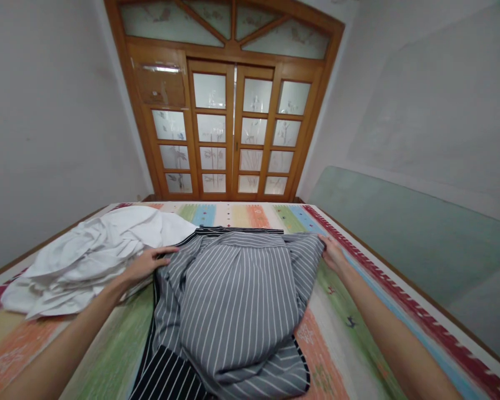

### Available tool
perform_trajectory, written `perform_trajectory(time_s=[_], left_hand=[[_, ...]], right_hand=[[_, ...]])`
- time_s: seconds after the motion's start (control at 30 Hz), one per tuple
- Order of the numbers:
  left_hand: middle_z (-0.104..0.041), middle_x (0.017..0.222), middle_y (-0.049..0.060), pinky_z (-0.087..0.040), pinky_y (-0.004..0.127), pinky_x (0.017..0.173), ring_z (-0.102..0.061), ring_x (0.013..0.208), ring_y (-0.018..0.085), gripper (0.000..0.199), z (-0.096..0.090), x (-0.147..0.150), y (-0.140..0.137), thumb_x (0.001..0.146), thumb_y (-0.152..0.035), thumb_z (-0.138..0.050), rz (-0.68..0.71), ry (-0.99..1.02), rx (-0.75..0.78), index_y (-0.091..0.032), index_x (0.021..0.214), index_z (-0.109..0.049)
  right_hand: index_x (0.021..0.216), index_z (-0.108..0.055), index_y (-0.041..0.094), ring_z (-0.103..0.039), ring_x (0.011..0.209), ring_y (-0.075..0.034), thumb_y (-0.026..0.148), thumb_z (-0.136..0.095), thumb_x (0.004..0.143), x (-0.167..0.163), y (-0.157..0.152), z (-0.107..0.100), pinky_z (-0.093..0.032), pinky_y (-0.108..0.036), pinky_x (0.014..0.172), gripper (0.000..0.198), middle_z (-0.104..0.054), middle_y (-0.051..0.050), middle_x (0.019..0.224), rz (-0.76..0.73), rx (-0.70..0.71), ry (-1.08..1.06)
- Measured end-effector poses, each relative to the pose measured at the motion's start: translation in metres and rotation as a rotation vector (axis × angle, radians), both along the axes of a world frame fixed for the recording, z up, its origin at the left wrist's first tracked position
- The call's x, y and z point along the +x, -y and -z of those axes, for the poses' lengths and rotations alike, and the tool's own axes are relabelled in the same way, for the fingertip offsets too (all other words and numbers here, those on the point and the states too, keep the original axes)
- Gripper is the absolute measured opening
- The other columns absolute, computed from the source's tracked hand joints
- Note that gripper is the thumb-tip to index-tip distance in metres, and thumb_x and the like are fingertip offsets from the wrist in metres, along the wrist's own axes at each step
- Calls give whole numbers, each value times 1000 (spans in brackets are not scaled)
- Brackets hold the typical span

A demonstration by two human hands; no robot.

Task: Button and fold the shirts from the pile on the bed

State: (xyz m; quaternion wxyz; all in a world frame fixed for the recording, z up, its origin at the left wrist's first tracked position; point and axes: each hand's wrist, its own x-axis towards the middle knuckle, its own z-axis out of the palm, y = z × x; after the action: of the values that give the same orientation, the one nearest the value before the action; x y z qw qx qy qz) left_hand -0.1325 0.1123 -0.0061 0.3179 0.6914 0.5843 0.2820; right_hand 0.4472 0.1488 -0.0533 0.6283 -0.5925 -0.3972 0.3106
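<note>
A grey shirt with white stripes [241, 300] lies spread in front of me, its yoke toward the far side and its lower part bunched near me. Black striped cloth [170, 375] shows under it at the lower left and along the far edge. My right hand [332, 253] pinches the shirt's right shoulder or sleeve edge. On the other side, my left hand [150, 264] rests at the shirt's left edge with its fingers stretched out and apart. Behind that hand is a heap of crumpled white cloth [95, 250].
Beneath everything is a colourful striped cover [116, 339] on a flat surface. A pale green panel [400, 222] leans along the right wall. Wooden doors with glass panes [233, 133] stand at the far end. A grey wall [54, 111] rises at left.
</note>
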Motion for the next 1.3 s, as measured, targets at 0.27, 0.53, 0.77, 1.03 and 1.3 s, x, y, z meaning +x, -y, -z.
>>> perform_trajectory(time_s=[0.27,0.53,0.77,1.03,1.3], left_hand=[[-72,112,6,-49,37,93,-64,104,27,52,-47,-14,-40,63,-28,-51,-362,-45,238,-20,110,-73],[-71,107,10,-51,38,86,-66,95,28,80,19,-21,18,65,-51,-59,-156,-204,86,-17,137,-52],[-72,110,4,-51,33,87,-65,100,27,49,13,-19,35,63,-41,-56,-59,-209,73,-24,104,-74],[-69,120,2,-44,32,101,-61,111,23,54,-77,76,11,69,-27,-49,-109,-45,286,-19,118,-69],[-67,123,6,-54,31,73,-70,77,18,64,-37,183,43,76,-30,-64,967,-207,-291,-28,138,-49]], right_hand=[[77,-47,23,-53,63,-13,39,-74,63,24,-36,-61,-44,-23,58,34,-57,3,68,202,39,38],[80,-60,23,-60,64,-15,33,-67,71,30,33,10,-48,-25,55,16,-67,-3,82,-249,-265,-189],[85,-64,20,-59,58,-13,16,-78,52,51,45,1,-46,-23,50,36,-65,0,66,-207,-269,-137],[101,-60,22,-63,76,-17,40,-77,58,-30,16,-68,-52,-28,65,50,-67,0,82,-93,225,164],[118,-61,23,-66,92,-20,48,-68,78,-127,63,-70,-53,-34,82,48,-68,-7,113,-1203,-331,672]])
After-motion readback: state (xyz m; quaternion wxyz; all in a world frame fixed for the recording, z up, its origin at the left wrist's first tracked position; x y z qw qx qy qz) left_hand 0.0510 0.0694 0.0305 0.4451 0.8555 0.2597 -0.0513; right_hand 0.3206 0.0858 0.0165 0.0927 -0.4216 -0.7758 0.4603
